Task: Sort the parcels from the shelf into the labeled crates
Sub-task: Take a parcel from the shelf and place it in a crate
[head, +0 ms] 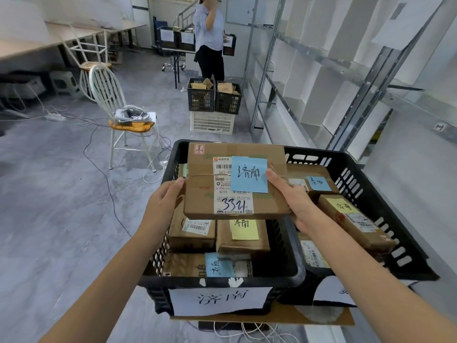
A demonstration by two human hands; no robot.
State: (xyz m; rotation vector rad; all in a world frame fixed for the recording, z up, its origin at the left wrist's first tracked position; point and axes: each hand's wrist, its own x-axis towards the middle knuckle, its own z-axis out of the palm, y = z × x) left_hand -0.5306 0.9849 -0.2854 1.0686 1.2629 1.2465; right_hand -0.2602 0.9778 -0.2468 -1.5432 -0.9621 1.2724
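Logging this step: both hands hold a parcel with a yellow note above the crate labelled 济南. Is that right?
Not quite. The head view shows that the note on the parcel is blue, not yellow. The left hand and right hand do hold it above the crate labelled 济南.

Plain brown on the parcel [202, 196], with a sky-blue note [249, 174] inked black. Black slotted plastic for the crate [178, 281], white for its paper label [217, 300]. Pale yellow on a lower note [244, 230]. Mottled grey across the floor [61, 206]. White on the spindle-back chair [106, 90].
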